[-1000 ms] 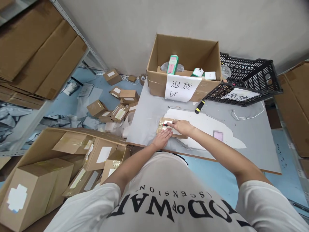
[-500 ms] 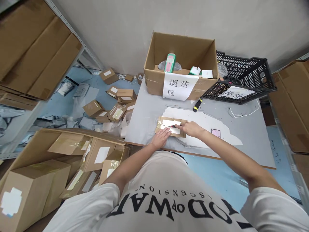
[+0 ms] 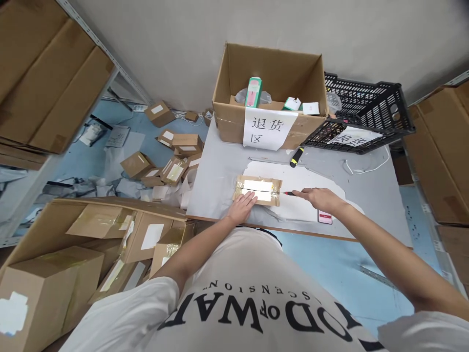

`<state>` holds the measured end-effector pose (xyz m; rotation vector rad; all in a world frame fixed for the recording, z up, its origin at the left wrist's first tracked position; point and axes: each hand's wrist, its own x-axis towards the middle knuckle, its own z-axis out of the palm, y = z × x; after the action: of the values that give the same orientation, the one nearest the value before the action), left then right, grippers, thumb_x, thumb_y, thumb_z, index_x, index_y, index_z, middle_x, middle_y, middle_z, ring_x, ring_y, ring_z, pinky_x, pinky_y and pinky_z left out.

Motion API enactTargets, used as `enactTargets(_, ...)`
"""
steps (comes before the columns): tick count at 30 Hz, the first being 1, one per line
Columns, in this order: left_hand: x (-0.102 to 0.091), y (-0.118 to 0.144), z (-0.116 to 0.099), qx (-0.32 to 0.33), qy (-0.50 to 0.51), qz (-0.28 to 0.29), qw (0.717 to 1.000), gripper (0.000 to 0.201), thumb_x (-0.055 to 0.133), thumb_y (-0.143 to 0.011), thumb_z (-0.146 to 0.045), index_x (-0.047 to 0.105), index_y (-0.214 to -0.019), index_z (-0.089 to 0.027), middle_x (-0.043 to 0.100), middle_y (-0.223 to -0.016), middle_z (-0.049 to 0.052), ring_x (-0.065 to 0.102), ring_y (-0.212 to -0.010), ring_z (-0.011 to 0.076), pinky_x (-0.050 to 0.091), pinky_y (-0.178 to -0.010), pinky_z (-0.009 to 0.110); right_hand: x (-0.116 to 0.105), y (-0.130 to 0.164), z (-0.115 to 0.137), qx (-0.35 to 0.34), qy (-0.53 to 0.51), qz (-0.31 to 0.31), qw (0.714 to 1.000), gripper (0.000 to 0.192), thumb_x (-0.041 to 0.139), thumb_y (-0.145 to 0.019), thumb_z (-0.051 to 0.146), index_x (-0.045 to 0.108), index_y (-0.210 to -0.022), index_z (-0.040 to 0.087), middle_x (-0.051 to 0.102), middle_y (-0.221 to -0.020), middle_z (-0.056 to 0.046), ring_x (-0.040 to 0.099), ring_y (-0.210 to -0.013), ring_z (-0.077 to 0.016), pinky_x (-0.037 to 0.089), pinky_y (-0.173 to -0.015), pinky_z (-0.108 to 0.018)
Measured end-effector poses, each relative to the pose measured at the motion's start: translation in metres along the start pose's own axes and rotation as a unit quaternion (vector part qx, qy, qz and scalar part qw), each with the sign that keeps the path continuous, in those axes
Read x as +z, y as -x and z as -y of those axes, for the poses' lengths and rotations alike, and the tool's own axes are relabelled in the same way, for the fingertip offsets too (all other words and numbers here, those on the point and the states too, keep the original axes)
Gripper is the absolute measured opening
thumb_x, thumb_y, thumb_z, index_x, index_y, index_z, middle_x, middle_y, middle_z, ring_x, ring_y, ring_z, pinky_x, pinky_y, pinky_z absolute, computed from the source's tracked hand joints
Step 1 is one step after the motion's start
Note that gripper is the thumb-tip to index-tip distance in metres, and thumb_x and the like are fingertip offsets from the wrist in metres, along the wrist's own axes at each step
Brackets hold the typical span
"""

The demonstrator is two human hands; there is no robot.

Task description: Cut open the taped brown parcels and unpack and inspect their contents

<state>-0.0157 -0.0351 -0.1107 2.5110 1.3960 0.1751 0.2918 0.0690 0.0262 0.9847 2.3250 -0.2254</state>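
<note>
left hand: flat, fingers spread, pressing the near edge of the parcel; unchanged from a second ago.
parcel: lies mid-worktop, taped seam up.
right hand: closed round a red cutter, now drawn clear past the parcel's right edge; judged: seam cut finished.

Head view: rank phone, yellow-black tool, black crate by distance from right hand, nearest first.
From the right hand:
1. Phone, just below the hand on the table.
2. Yellow-black tool, farther up, in front of the labelled box.
3. Black crate, back right of the table.
</note>
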Motion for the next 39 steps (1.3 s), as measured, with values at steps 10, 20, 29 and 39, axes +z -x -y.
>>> enactTargets(10, -0.001, 0.002, 0.000, -0.005, -0.001, 0.013, 1.000, 0.066, 0.046, -0.080, -0.019, 0.028, -0.144, -0.015, 0.025, -0.153, 0.010, 0.017, -0.142, 0.0227, 0.018, -0.113, 0.041, 0.030, 0.019, -0.006, 0.024, -0.069, -0.044, 0.996, 0.082, 0.036, -0.070, -0.004, 0.034, -0.141, 0.036, 0.064, -0.107, -0.005, 0.062, -0.076, -0.0170, 0.039, -0.058, -0.026)
enactTargets(20, -0.010, -0.003, -0.004, -0.022, 0.011, -0.002, 1.000, 0.057, 0.047, -0.084, -0.029, 0.037, -0.139, -0.014, 0.032, -0.149, 0.013, 0.023, -0.140, 0.0253, 0.023, -0.110, 0.043, 0.097, 0.023, 0.039, 0.114, -0.384, -0.228, 0.887, 0.052, 0.034, -0.092, 0.028, 0.034, -0.143, 0.020, 0.062, -0.119, -0.010, 0.064, -0.077, -0.0170, 0.052, -0.078, -0.034)
enactTargets(29, -0.023, -0.021, 0.022, -0.088, -0.015, -0.021, 0.996, 0.092, 0.047, -0.077, -0.067, 0.021, -0.146, -0.012, 0.011, -0.154, 0.020, 0.004, -0.143, 0.0335, 0.008, -0.112, 0.054, 0.102, 0.003, 0.067, 0.146, -0.419, -0.266, 0.856, 0.053, 0.033, -0.091, 0.028, 0.034, -0.143, 0.015, 0.067, -0.104, -0.010, 0.063, -0.086, -0.0203, 0.051, -0.081, -0.037)
enactTargets(39, -0.012, -0.025, 0.021, -0.127, -0.014, -0.004, 0.992, 0.096, 0.041, -0.076, -0.073, 0.015, -0.148, -0.014, 0.009, -0.155, 0.018, 0.002, -0.143, 0.0327, 0.017, -0.108, 0.058, 0.083, 0.010, 0.064, 0.157, -0.436, -0.193, 0.865, 0.053, 0.035, -0.091, 0.032, 0.037, -0.142, 0.016, 0.069, -0.090, -0.009, 0.066, -0.071, -0.0206, 0.054, -0.071, -0.037)
